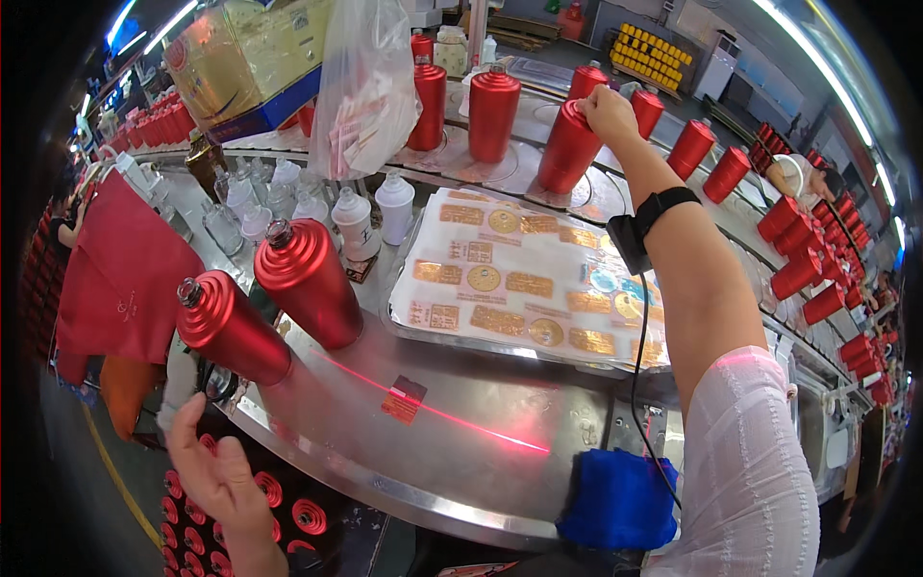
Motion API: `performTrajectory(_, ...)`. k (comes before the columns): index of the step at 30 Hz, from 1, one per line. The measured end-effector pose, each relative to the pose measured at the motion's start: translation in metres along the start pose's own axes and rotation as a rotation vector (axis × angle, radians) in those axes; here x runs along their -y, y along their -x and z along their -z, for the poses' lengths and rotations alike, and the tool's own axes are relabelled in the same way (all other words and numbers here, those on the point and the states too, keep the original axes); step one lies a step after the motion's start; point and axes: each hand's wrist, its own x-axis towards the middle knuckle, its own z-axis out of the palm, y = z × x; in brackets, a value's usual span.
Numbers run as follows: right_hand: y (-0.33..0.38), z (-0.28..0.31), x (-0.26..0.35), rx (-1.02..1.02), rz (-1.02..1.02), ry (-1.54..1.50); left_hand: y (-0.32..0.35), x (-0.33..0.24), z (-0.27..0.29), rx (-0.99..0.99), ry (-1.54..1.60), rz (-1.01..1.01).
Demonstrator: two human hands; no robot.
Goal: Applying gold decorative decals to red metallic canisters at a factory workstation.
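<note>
I am watching the right hand (pixel 608 108) reaching far across the steel worktable (pixel 461 423), its fingers closing over the top of a red bottle (pixel 567 149) that is standing upright on the curved conveyor track (pixel 510 163) among others of its kind. The left hand (pixel 216 476) is hanging released and empty below the near table edge, fingers loosely spread, just under two red bottles with bare glass necks (pixel 264 308) that are leaning at the left corner.

Hazards, as I am judging them:
- The grip is sitting high on a tall, narrow bottle. A sideways pull is likely to tip it into the neighbouring bottles on the track.
- The outstretched forearm is passing over the tray of gold labels (pixel 519 279); a dropped elbow or the black cable (pixel 639 356) trailing from the wrist strap could drag the sheets.
- The two leaning bottles are resting close to the table edge, and a knock from the left hand could send them off.

Limits of view:
- I cannot tell whether the right palm is covering a cap or an open neck.
- The crate of red bottles (pixel 279 500) beneath the table is mostly cut off.
- The fisheye rim is darkening and bending the far rows of bottles beyond counting.
- A blue cloth (pixel 615 500) is hiding the table's near corner.
</note>
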Motion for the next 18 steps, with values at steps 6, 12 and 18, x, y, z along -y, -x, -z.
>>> performTrajectory(6,0.029,0.076,-0.001,-0.094,0.308,0.021,-0.001,-0.029,-0.033,0.181,0.123,-0.097)
performTrajectory(12,0.113,0.220,0.078,-0.032,0.534,-0.137,-0.026,-0.075,-0.105,0.256,0.459,-0.230)
performTrajectory(18,0.208,0.253,0.131,0.095,0.404,-0.643,-0.033,-0.148,-0.125,0.374,0.944,-0.018)
